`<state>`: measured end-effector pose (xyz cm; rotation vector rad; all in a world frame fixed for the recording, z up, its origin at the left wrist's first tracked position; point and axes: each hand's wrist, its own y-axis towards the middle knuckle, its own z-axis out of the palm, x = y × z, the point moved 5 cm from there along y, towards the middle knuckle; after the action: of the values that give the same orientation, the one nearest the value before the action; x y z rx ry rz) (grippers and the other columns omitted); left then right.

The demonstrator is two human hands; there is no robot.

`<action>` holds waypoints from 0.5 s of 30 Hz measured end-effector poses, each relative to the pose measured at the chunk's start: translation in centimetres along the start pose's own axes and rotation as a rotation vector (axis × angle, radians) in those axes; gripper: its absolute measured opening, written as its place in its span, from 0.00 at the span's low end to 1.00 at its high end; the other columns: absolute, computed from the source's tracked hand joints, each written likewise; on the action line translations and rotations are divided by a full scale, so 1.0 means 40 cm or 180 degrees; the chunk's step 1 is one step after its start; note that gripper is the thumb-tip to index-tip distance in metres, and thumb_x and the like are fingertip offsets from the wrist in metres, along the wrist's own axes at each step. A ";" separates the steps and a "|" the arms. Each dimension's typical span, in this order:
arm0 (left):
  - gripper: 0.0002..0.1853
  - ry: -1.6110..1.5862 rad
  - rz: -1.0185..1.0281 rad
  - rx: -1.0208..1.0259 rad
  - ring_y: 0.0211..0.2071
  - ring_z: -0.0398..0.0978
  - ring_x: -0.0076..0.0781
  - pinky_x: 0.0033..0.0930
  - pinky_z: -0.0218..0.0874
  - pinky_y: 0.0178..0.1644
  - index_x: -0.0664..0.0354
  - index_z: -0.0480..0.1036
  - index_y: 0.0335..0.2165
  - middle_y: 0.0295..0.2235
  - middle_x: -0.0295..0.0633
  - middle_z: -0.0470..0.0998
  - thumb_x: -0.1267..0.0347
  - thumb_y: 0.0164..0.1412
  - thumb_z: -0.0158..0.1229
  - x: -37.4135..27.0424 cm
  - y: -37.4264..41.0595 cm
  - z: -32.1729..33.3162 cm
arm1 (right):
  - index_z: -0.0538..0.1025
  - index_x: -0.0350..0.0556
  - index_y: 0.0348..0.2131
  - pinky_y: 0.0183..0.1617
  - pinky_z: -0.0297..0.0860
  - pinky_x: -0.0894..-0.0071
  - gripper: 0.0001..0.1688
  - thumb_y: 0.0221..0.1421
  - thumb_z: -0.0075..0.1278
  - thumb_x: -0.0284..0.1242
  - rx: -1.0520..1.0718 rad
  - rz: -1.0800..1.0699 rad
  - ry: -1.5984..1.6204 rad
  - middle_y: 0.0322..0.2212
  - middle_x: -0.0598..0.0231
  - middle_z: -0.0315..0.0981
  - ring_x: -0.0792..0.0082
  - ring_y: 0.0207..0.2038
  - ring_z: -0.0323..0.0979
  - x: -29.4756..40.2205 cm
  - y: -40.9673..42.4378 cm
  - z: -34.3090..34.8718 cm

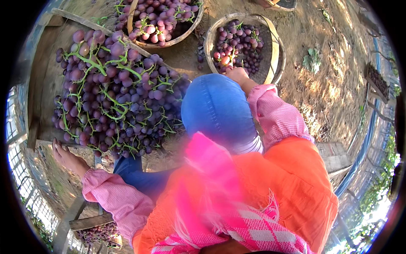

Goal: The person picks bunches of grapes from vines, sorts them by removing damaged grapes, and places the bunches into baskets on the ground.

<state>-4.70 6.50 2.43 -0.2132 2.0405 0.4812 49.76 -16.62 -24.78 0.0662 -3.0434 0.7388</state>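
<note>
A large heap of purple grape bunches [117, 101] with green stems lies in a wooden tray [44, 76] before me on the left. My left hand [69, 158] is at the tray's near left corner, fingers extended along its edge and nothing visible in them. On the right, my right hand [238, 75] reaches past my knee into a round wicker basket [282, 63]. Its fingers touch the near end of the grape bunches [239, 44] inside; the fingertips are partly hidden, so a grip cannot be made out.
Another handled wicker basket [187, 35] of grapes stands beyond the tray, and part of one more [287, 6] shows at the top. A fallen leaf [312, 60] lies on the bare soil. Grape-filled containers [98, 233] [377, 79] sit at lower left and far right.
</note>
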 end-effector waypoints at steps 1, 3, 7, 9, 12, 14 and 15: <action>0.24 -0.0043 -0.0024 -0.0019 0.56 0.62 0.40 0.42 0.51 0.59 0.67 0.66 0.52 0.53 0.50 0.66 0.61 0.65 0.43 0.001 0.000 -0.002 | 0.78 0.49 0.33 0.33 0.73 0.64 0.12 0.51 0.44 0.29 0.0015 -0.0083 -0.0067 0.32 0.62 0.74 0.63 0.38 0.75 0.000 0.000 -0.009; 0.24 -0.0103 -0.0033 -0.0006 0.56 0.62 0.39 0.42 0.50 0.60 0.66 0.66 0.52 0.53 0.50 0.66 0.61 0.65 0.43 0.009 0.009 -0.003 | 0.77 0.49 0.36 0.34 0.73 0.65 0.13 0.52 0.44 0.29 0.0054 -0.0245 -0.0195 0.34 0.62 0.74 0.64 0.40 0.74 0.004 -0.007 -0.023; 0.22 -0.0200 -0.0164 -0.0073 0.54 0.63 0.34 0.36 0.49 0.58 0.65 0.67 0.51 0.50 0.44 0.68 0.63 0.64 0.43 -0.001 0.002 0.005 | 0.74 0.49 0.41 0.35 0.73 0.64 0.15 0.52 0.44 0.29 -0.0531 0.0009 0.0001 0.40 0.61 0.71 0.62 0.41 0.73 -0.017 -0.018 -0.029; 0.23 -0.0216 -0.0095 -0.0041 0.57 0.61 0.38 0.41 0.46 0.60 0.64 0.66 0.53 0.53 0.47 0.67 0.62 0.65 0.42 0.021 0.016 -0.005 | 0.73 0.50 0.42 0.35 0.73 0.65 0.16 0.52 0.45 0.29 -0.0484 0.0239 -0.0129 0.42 0.60 0.69 0.62 0.41 0.73 -0.024 -0.008 -0.044; 0.22 -0.0182 -0.0052 -0.0024 0.57 0.61 0.37 0.42 0.46 0.60 0.63 0.66 0.52 0.53 0.42 0.67 0.63 0.64 0.41 0.042 0.030 -0.016 | 0.74 0.49 0.39 0.35 0.72 0.63 0.14 0.49 0.47 0.29 -0.0843 0.0742 0.0587 0.36 0.57 0.73 0.60 0.38 0.75 -0.055 -0.028 -0.117; 0.22 -0.0192 -0.0064 -0.0022 0.54 0.63 0.34 0.38 0.50 0.57 0.64 0.66 0.52 0.52 0.42 0.68 0.63 0.64 0.42 0.034 0.028 -0.015 | 0.75 0.50 0.38 0.37 0.70 0.57 0.14 0.49 0.48 0.30 -0.1007 0.1176 0.1128 0.33 0.56 0.75 0.56 0.37 0.75 -0.085 -0.041 -0.154; 0.21 -0.0206 -0.0079 -0.0013 0.53 0.64 0.33 0.37 0.52 0.55 0.65 0.67 0.51 0.51 0.41 0.68 0.64 0.64 0.42 0.032 0.025 -0.010 | 0.76 0.55 0.39 0.39 0.69 0.56 0.16 0.48 0.51 0.34 -0.1260 0.1364 0.1494 0.35 0.57 0.76 0.53 0.38 0.74 -0.118 -0.047 -0.142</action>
<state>-5.98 7.30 1.74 -0.2223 1.9717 0.4711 54.56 -15.48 -18.96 -0.6738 -2.6912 0.1058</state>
